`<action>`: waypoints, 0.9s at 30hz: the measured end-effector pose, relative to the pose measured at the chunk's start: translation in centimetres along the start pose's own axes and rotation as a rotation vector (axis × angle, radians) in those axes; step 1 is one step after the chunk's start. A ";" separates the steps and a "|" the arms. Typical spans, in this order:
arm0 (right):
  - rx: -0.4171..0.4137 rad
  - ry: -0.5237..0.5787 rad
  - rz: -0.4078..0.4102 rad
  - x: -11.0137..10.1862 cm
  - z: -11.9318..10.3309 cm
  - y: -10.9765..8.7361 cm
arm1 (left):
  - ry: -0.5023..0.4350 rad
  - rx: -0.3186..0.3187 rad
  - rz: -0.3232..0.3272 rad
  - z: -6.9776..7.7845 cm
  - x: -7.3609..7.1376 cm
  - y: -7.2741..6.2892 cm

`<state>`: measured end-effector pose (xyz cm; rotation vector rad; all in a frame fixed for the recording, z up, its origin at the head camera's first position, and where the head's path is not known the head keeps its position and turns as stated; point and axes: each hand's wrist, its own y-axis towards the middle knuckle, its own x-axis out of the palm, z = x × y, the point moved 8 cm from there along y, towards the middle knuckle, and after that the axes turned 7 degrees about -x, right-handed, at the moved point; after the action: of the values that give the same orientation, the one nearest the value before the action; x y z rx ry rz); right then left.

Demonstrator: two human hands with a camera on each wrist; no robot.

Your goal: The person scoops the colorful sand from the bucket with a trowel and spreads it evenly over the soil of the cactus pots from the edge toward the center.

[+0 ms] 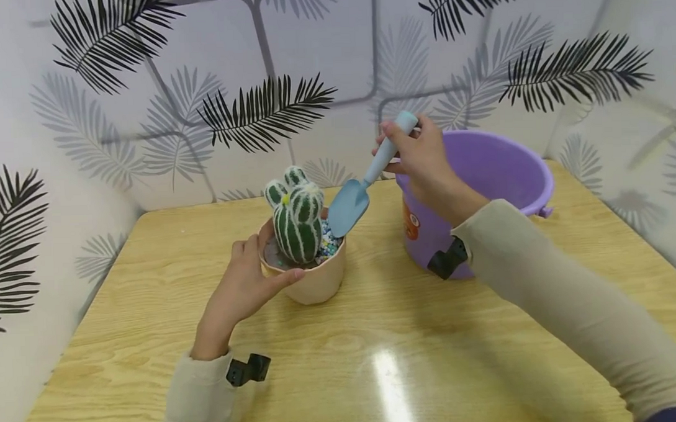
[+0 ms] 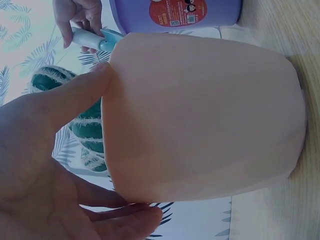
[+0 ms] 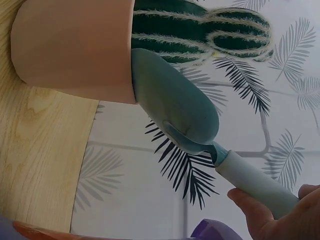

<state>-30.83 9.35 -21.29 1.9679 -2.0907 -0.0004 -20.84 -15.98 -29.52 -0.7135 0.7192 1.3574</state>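
A green cactus with white fuzzy ribs (image 1: 298, 228) stands in a beige-pink pot (image 1: 317, 285). Coloured pebbles (image 1: 330, 239) show on the pot's right side, beside greyish material. My left hand (image 1: 244, 277) grips the pot's rim from the left, thumb at the front; in the left wrist view its fingers lie on either side of the pot (image 2: 200, 120). In my right hand (image 1: 422, 158) is the handle of a small blue trowel (image 1: 349, 207), tilted with its blade tip down at the pot's right rim. The right wrist view shows the trowel blade (image 3: 175, 100) against the rim, its tip hidden inside.
A purple bucket (image 1: 487, 162) with an orange label stands to the right, behind my right forearm. Everything rests on a wooden table (image 1: 321, 373), which meets a leaf-patterned wall (image 1: 335, 136) at the back.
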 end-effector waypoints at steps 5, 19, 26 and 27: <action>-0.014 0.010 0.013 -0.7 -0.8 0.2 | -0.058 -0.008 0.020 0.0 0.0 0.0; -0.039 0.052 0.037 -2.5 -2.7 0.3 | -0.101 -0.025 0.119 -0.1 -0.7 -1.5; -0.064 0.035 0.046 -4.4 -3.7 0.2 | -0.083 0.046 0.201 0.9 -0.5 -2.3; -0.065 0.044 0.045 -4.6 -3.8 0.3 | -0.079 0.052 0.214 1.1 -0.6 -2.5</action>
<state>-30.21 14.57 -18.49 1.8664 -2.0798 -0.0161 -18.35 -15.67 -28.32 -0.5501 0.7817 1.5466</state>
